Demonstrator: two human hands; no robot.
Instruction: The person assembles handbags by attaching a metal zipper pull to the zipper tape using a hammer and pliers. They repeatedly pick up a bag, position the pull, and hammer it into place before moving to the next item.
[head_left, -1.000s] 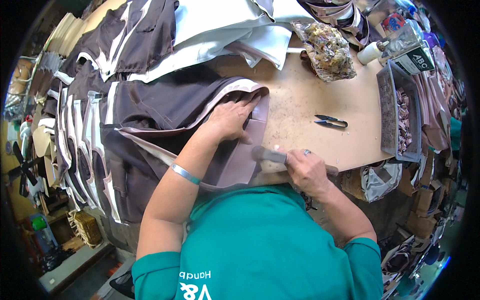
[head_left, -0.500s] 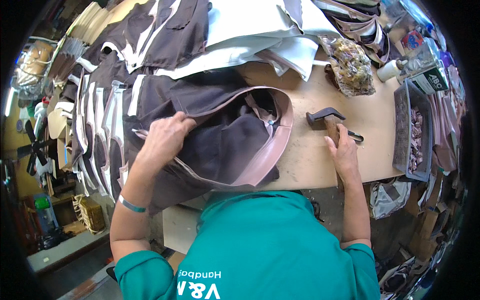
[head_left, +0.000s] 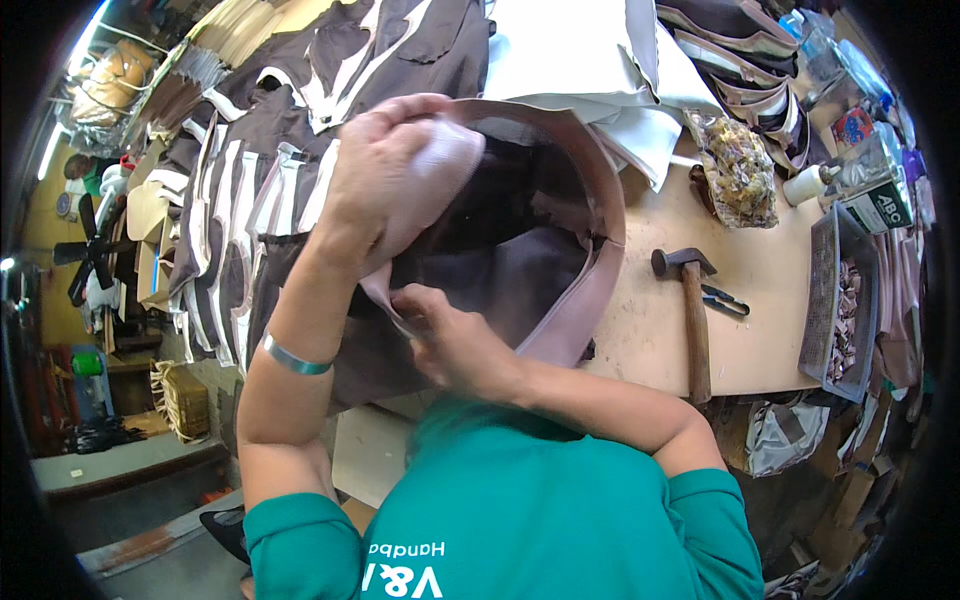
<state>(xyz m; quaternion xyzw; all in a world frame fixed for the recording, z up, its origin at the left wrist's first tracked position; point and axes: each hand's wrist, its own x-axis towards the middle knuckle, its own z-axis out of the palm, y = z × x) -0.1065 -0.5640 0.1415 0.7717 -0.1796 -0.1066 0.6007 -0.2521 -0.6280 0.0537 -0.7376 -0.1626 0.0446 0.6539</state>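
A large handbag piece (head_left: 600, 270), dark brown cloth edged with a wide pinkish leather band, lies with its mouth gaping on the table before me. My left hand (head_left: 370, 185) is closed on the band at the far left of the mouth, where a pinkish flap is folded up. Lower down, the fingers of my right hand (head_left: 455, 345) are curled round the near left edge of the same band. To the right of the piece a hammer (head_left: 697, 330) with a wooden handle lies on the tabletop, its head away from me. Beside it is a small black-handled tool (head_left: 726, 300).
A grey plastic basket (head_left: 822, 300) of small pinkish pieces stands at the right table edge. Beyond the hammer sit a lumpy yellowish-brown mass (head_left: 735, 170) and a white bottle (head_left: 805, 185). Stacked dark and white bag parts (head_left: 250, 200) cover the left; white sheets (head_left: 560, 50) lie behind.
My right hand has let go of the hammer and come left onto the band. The left hand has lifted the band's left side, folding it up. The hammer now lies on the table.
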